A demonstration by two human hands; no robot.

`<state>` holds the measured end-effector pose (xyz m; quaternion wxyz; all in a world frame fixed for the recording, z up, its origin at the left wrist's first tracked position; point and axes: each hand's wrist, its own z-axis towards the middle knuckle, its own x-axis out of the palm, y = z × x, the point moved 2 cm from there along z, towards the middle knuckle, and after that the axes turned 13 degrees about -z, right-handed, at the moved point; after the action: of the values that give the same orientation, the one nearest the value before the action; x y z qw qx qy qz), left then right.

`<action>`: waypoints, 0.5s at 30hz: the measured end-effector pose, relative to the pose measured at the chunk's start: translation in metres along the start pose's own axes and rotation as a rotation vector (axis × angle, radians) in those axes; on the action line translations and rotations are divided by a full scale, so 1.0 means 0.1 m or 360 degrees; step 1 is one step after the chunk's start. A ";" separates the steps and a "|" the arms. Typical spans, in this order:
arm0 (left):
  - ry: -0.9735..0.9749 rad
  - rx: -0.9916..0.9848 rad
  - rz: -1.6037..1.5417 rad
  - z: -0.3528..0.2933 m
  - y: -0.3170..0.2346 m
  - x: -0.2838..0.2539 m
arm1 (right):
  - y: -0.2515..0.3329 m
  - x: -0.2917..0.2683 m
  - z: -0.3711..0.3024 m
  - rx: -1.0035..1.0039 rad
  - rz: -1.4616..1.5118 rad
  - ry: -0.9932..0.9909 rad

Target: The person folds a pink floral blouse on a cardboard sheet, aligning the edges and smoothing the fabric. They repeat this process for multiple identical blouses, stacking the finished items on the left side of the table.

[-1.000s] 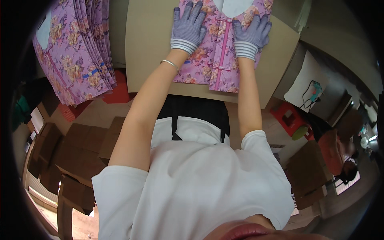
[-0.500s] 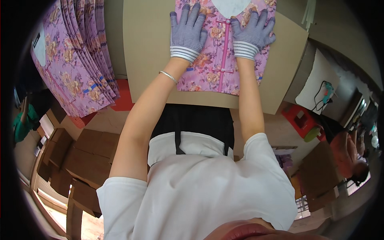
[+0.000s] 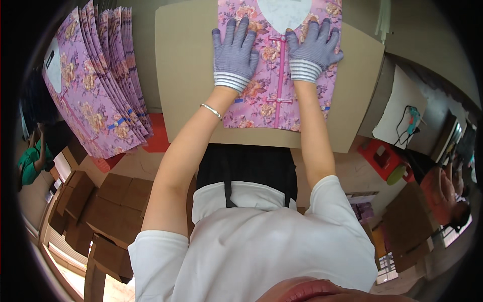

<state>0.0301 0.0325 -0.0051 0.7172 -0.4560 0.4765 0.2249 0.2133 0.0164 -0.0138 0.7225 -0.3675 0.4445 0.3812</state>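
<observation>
A pink floral garment piece [image 3: 251,108] with a magenta strip, knot-style fastenings and a pale rounded neck area lies flat on a tan board [image 3: 191,65]. My left hand [image 3: 233,59], in a grey striped glove with darker fingertips, presses flat on its left side, fingers spread. Across the magenta strip, my right hand [image 3: 313,53] in a matching glove rests on the right side, with its fingers spread too. Neither hand grips anything. The garment's far end runs out of the picture.
A stack of similar floral pieces [image 3: 95,95] stands to the left above a red support [image 3: 158,133]. At right are a teal-handled tool with a black cord [image 3: 413,118] and a red stool [image 3: 377,156]. Cardboard boxes [image 3: 113,201] lie behind left. Other people are at both sides.
The whole view has shifted, so the garment, board and stack sit slightly lower in the picture. Both hands stay flat on the garment in nearly the same places.
</observation>
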 end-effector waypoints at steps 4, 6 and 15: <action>-0.0038 0.0013 -0.0017 -0.01 0.00 -0.01 | 0.02 -0.02 0.01 0.0016 -0.0008 -0.0051; -0.0051 0.0018 -0.0001 -0.02 0.01 -0.01 | 0.03 0.02 0.00 0.0037 0.0050 -0.0091; -0.0036 0.0051 0.0012 0.00 -0.02 -0.06 | 0.06 0.14 0.09 -0.0018 -0.0167 -0.0188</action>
<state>0.0292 0.0325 0.0008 0.7288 -0.4401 0.4737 0.2252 0.2160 0.0304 -0.0250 0.7644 -0.3713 0.3790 0.3663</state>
